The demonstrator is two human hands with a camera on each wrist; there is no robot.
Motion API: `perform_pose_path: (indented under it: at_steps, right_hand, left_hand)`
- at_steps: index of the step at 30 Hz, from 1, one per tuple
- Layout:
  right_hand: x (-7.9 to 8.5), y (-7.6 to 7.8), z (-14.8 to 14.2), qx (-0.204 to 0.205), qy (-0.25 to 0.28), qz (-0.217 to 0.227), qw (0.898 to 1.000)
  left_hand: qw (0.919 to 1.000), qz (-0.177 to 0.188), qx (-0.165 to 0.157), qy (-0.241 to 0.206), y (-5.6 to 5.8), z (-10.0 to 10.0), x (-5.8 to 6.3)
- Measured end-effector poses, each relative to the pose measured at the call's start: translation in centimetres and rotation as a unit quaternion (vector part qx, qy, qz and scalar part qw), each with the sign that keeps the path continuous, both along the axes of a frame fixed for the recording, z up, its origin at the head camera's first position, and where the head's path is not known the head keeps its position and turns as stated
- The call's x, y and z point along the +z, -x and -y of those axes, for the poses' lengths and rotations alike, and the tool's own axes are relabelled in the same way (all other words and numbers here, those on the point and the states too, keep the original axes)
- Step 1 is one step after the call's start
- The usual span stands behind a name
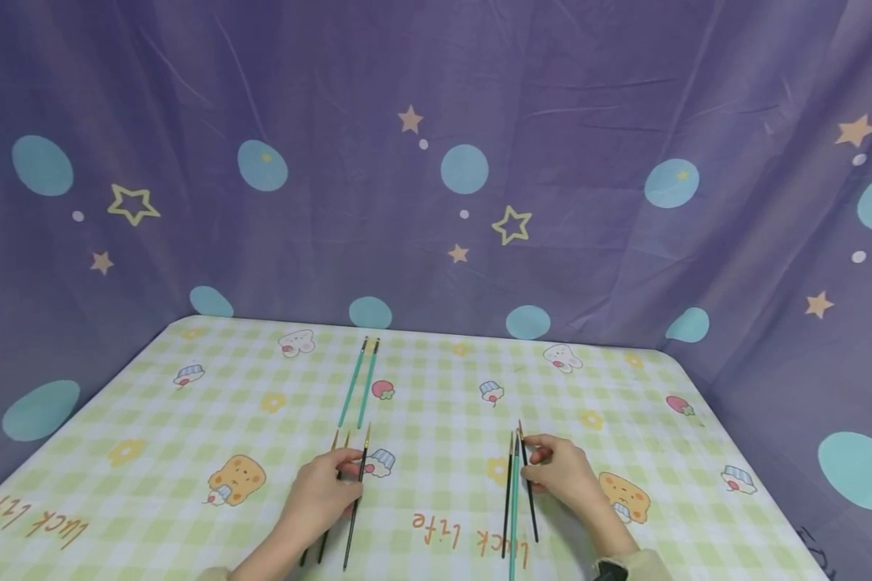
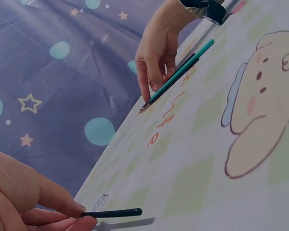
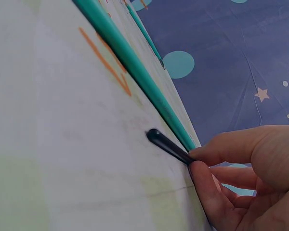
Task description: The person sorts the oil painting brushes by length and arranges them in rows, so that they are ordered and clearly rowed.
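Note:
Between its thumb and fingers, my left hand (image 1: 321, 494) pinches a black paintbrush (image 1: 351, 528), bristles pointing away from me. Two more dark paintbrushes (image 1: 324, 547) lie partly hidden beneath that hand. The left wrist view shows the pinched brush's dark handle end (image 2: 118, 212) just above its shadow on the cloth. On the right, my right hand (image 1: 563, 474) pinches another black paintbrush (image 1: 532, 508); its rounded handle end (image 3: 159, 138) shows in the right wrist view. Just left of it lie a turquoise paintbrush (image 1: 514, 504) and a black paintbrush (image 1: 507, 510), side by side.
Farther back, left of centre, two turquoise paintbrushes (image 1: 359, 387) lie nearly parallel. A green-checked tablecloth (image 1: 436, 452) with cartoon prints covers the table. Behind and at both sides hangs a purple curtain (image 1: 378, 242) patterned with stars and dots.

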State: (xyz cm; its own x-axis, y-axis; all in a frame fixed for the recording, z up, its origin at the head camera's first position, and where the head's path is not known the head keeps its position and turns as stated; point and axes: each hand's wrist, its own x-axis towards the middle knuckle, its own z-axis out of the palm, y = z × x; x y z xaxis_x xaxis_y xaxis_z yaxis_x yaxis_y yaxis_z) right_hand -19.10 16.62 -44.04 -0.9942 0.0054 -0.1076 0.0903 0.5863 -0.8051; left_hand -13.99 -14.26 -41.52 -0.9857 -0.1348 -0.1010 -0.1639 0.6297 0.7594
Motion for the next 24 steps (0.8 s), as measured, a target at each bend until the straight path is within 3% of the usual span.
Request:
perform_pose_path:
  at_steps: [8,24]
  right_hand:
    - [0.04,-0.03,0.04,0.003,0.003,0.0,1.0]
    - [0.01,0.01,0.02,-0.002,-0.005,-0.001,1.0]
  left_hand:
    - [0.9992,0.012,0.005,0.038,0.02,0.31,-0.19]
    - [0.9983,0.004,0.013,0.056,0.11,0.09,-0.46]
